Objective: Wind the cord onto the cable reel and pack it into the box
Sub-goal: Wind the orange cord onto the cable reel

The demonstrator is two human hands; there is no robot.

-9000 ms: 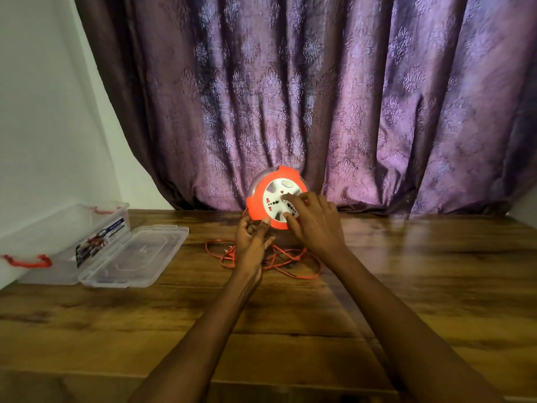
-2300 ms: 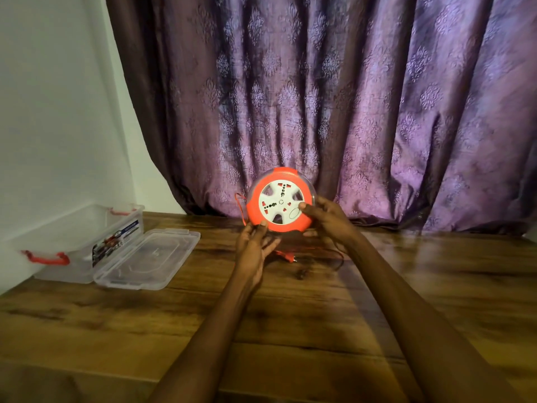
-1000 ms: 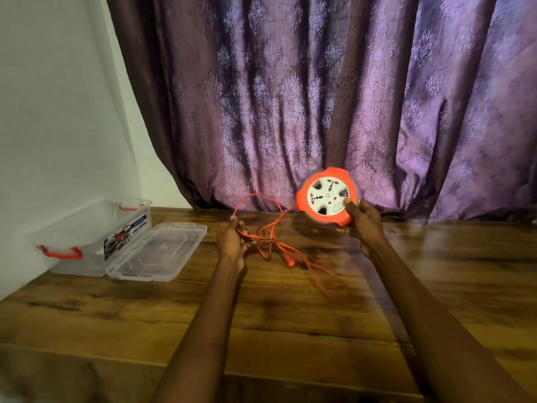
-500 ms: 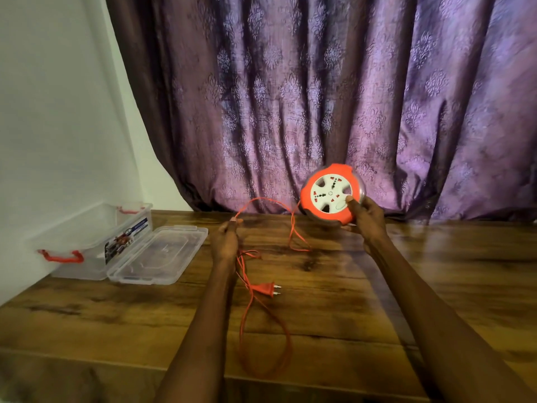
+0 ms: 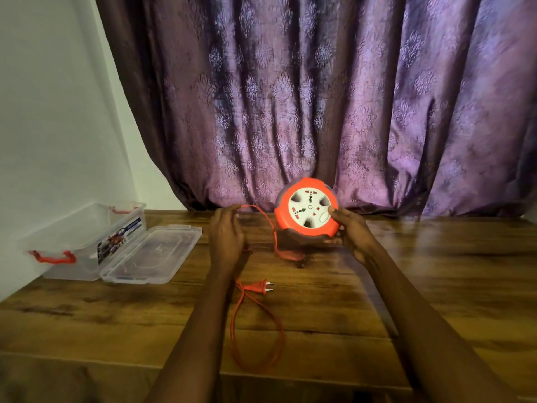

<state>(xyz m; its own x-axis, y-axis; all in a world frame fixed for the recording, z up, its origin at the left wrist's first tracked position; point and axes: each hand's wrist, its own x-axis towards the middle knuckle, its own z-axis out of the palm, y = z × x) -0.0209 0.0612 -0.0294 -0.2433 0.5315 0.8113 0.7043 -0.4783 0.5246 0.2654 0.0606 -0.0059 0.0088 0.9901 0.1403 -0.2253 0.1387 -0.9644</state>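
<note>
Since half a second ago the cable reel (image 5: 307, 211) has come back toward the middle of the table (image 5: 436, 286). Far left of it sits the open box (image 5: 84, 242), its lid (image 5: 151, 254) alongside. Nearer, the left hand (image 5: 226, 237) pinches the cord (image 5: 258, 341), whose plug (image 5: 260, 287) lies below. Right hand (image 5: 353, 232) clamps the reel's right rim, upright.

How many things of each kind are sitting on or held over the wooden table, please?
Cable reel: 1
Cord with plug: 1
Clear box: 1
Clear lid: 1
Total: 4
</note>
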